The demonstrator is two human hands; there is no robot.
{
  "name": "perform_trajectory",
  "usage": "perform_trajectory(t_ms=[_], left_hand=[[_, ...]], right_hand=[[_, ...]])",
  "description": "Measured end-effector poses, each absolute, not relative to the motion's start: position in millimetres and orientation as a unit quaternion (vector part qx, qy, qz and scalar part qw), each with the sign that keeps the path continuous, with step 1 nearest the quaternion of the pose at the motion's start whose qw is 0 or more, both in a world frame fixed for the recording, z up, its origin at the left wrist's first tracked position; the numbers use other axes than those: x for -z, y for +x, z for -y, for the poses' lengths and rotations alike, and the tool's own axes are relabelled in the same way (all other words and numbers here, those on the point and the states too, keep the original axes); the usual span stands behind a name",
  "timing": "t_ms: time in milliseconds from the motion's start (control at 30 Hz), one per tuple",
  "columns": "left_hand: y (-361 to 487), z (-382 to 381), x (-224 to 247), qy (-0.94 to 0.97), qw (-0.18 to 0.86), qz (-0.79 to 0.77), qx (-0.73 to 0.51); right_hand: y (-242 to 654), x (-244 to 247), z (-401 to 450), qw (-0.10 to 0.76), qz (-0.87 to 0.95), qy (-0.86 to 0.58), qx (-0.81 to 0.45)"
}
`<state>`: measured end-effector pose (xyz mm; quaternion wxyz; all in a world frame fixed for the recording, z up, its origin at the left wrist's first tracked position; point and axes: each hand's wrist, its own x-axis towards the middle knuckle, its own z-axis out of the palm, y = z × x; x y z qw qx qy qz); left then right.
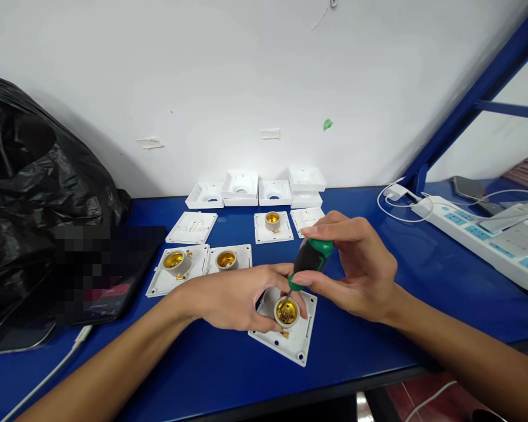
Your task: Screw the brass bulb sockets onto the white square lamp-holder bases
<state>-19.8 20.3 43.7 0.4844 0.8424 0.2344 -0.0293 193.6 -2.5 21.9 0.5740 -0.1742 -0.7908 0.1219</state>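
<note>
My right hand [356, 266] grips a green and black screwdriver [310, 261], its shaft slanting down into a lamp socket [287, 312] with a brass-coloured inside. Around that socket the fingers of my left hand [242, 299] are closed, keeping it on a white square base plate [297, 346]. A small brass terminal shows at the socket's near side. Where the screwdriver tip meets the inside of the socket is hard to make out. To the left, two more plates carry sockets: one socket [176, 262] at the far left and another socket [226, 259] beside my left wrist.
Behind stand several white square covers [205, 196] along the wall, a plate with a socket [273, 221] and a bare plate [192, 227]. A black plastic bag [39, 158] and a dark tablet-like device [110, 287] are left; a power strip [479, 234] with cables lies right.
</note>
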Motion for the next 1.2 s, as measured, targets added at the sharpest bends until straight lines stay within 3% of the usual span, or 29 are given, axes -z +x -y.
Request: perform_trajectory(t_ms=[667,833,1000,1200], left_hand=[[-23,-23,-39,0.841,0.476,-0.250,0.058],[-22,-22,-39,0.834,0.493,-0.246,0.038],[-24,-20,-36,0.837,0.477,-0.266,0.033],[-21,-22,-39,0.836,0.494,-0.237,0.041]], right_hand=[[186,-35,15,0.497,0.848,-0.113,-0.149],[186,-31,10,0.555,0.815,-0.135,-0.096],[186,-33,10,0.532,0.826,-0.120,-0.144],[183,-32,15,0.589,0.793,-0.125,-0.096]])
